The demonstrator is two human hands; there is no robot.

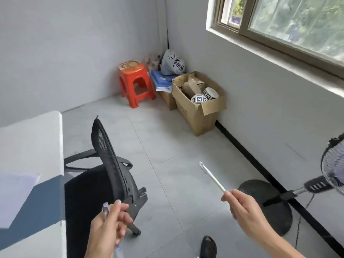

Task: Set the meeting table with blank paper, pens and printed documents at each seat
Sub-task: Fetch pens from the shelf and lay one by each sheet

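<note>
My right hand point(242, 211) pinches the end of a white pen point(212, 176) that points up and to the left over the floor. My left hand point(109, 224) is curled round another pen point(105, 209) with a pale purple tip; its lower end shows below my wrist. The meeting table point(31, 138), white with a blue band, lies at the left edge. A sheet of blank white paper point(13, 196) rests on it. A black mesh office chair point(104, 175) stands pushed against the table, just above my left hand.
A standing fan point(331, 174) with a round black base point(268, 203) is at the right by the wall. In the far corner are a red plastic stool point(135, 82), cardboard boxes point(199, 105), blue folders and a bag. My shoe point(208, 246) shows at the bottom.
</note>
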